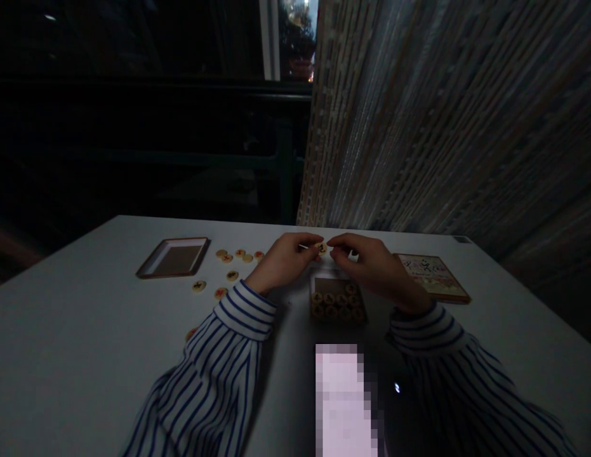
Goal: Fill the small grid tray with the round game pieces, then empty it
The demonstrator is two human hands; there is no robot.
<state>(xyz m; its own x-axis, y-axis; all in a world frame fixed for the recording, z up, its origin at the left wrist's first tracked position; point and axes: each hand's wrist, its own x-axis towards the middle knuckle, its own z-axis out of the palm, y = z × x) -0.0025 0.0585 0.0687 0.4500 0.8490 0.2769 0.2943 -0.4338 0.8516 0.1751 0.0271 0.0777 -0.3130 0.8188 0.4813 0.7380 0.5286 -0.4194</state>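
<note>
- The left striped sleeve (238,317) lay on the table (86,330) with one loose disc showing just beside its cuff. A sideways drag of that forearm could well have swept the piece off unnoticed.
- The small box (337,298) sat directly under both wrists, already partly filled with round pieces. A dropped wrist or a nudge from the right cuff might have tipped it or jolted the pieces out of their rows.
- The left hand (283,260) had its thumb and forefinger closed in a pinch on the disc (320,248). The right hand (371,266) had its fingers curled in against the disc's other edge, though the dim light did not show whether it truly gripped.
- With so small a hold at the very fingertips, the disc looked liable to slip and roll across the smooth top.
- The disc was held just above the table beyond the box's far edge. It looked round, flat, pale and wood-coloured, with a dark mark on its face.
- Further left, the loose discs (232,275) lay scattered near an open tray (174,257). A printed card (435,276) lay to the right.
</note>
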